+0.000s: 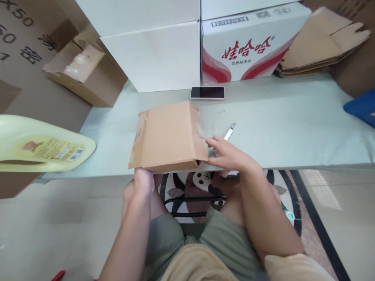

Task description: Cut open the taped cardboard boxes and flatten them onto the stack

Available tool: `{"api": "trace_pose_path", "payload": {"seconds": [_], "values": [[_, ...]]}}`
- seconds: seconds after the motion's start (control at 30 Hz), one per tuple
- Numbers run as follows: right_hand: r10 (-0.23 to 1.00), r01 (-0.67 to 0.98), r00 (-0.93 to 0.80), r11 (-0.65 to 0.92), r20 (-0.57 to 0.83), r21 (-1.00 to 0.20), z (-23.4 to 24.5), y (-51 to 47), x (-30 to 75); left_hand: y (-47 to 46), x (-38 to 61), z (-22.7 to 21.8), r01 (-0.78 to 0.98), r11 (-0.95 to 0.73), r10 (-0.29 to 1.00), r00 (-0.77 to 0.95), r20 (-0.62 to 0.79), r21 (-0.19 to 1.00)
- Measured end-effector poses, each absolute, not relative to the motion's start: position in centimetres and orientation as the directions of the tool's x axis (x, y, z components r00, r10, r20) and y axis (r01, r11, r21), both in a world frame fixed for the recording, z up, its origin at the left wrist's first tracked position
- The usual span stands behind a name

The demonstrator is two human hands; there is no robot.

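Observation:
A flat brown cardboard box (168, 134) lies at the table's front edge, its clear-taped side flaps sticking out left and right. My left hand (144, 180) is closed at the box's front left corner, with its fingers hidden beneath it. At the right flap, my right hand (225, 152) has its fingertips against the taped edge; thumb and fingers are apart. Just beyond that hand lies a white utility knife (229, 132), blade pointing away, its lower end partly covered by the hand.
A phone (207, 93) lies before the white cartons (158, 58). Folded cardboard (316, 43) is stacked at back right, with a blue object (361, 108) at the right edge. On the left are a pale yellow jug (43, 144) and an open brown box (93, 74).

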State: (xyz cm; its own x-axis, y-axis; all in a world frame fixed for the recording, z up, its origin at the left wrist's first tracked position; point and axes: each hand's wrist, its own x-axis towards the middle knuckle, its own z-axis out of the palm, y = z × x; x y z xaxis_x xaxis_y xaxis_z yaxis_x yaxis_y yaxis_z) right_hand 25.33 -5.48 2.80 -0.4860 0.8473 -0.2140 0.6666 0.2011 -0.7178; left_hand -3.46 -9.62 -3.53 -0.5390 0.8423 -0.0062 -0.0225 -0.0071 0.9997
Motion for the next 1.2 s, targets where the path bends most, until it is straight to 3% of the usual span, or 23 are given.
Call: {"api": "trace_pose_path", "payload": {"seconds": [0.17,0.37,0.53,0.67,0.83,1.03,1.2], "values": [[0.853,0.522,-0.521,0.295,-0.025,-0.801,1.8,-5.4,24.8,-9.7,-2.8,-2.7,-0.175,-0.046,0.831,-0.554,-0.059,0.984],[0.828,0.395,-0.517,0.458,0.219,-0.796,0.6,-4.7,24.0,-9.8,-2.4,-2.3,-0.202,-0.032,0.862,-0.501,-0.075,0.979],[0.859,0.296,-0.477,0.354,0.184,-0.887,2.0,-5.2,23.9,-9.9,-2.4,-2.0,-0.234,-0.058,0.862,-0.502,-0.069,0.97],[0.897,0.218,-0.432,0.211,0.1,-0.953,2.5,-5.7,23.9,-10.4,-2.3,-1.2,-0.307,-0.1,0.913,-0.406,-0.035,0.947],[0.944,0.219,-0.299,0.211,0.14,-0.953,1.8,-5.4,23.7,-10.6,-2.6,-0.6,-0.377,-0.089,0.94,-0.338,-0.048,0.922],[0.967,0.209,-0.223,0.173,0.125,-0.962,1.7,-5.2,23.6,-9.9,-3.7,-1.7,-0.277,-0.06,0.912,-0.406,-0.06,0.959],[0.972,0.212,-0.183,0.183,0.145,-0.96,1.8,-5.3,23.6,-9.5,-4.3,-2.0,-0.134,-0.095,0.854,-0.521,0.011,0.986]]}}
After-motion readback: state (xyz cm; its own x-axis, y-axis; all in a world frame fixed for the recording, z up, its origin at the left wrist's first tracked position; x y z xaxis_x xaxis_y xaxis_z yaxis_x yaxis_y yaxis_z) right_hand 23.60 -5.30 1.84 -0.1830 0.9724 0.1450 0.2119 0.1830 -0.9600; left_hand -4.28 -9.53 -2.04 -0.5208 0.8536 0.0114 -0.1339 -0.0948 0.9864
